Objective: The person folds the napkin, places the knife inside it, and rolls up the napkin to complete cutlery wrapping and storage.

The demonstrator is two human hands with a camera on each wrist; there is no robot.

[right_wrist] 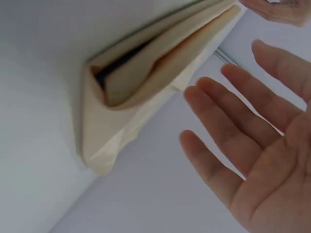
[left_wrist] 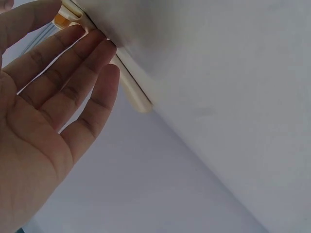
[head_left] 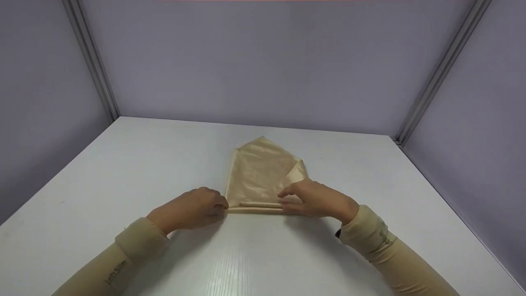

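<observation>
A beige satin cloth (head_left: pixel 259 172) lies folded on the white table (head_left: pixel 263 255), coming to a point at the far end, with a narrow rolled band along its near edge. My left hand (head_left: pixel 213 204) is at the left end of that band; in the left wrist view its straight fingers (left_wrist: pixel 92 63) touch the rolled edge (left_wrist: pixel 136 97). My right hand (head_left: pixel 302 197) lies over the cloth's lower right corner, beside a turned-up flap. The right wrist view shows that hand (right_wrist: pixel 252 145) with spread, straight fingers near the layered fold (right_wrist: pixel 131 82).
Grey-lilac partition walls (head_left: pixel 263 61) close the table in at the back and on both sides, with metal corner posts (head_left: pixel 94 61). Bare white tabletop surrounds the cloth on every side. Both arms wear beige sleeves (head_left: pixel 370 234).
</observation>
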